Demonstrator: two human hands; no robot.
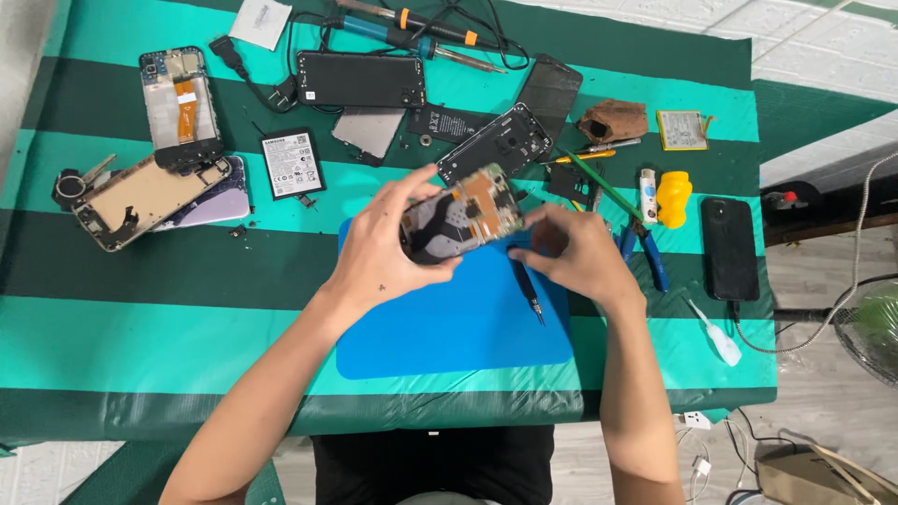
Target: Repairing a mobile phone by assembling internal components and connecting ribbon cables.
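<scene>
Left hand [374,257] and right hand [575,252] each grip the opened phone [463,213] above blue mat [458,318].

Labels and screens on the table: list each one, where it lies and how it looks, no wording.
Black battery: left of the hands, flat rectangle with a white printed label.
White card: far edge, top left, pale square.
Small battery: far right, yellowish rectangle with a green edge.
Black phone: right of the blue mat, dark upright slab, cable at its near end.
</scene>
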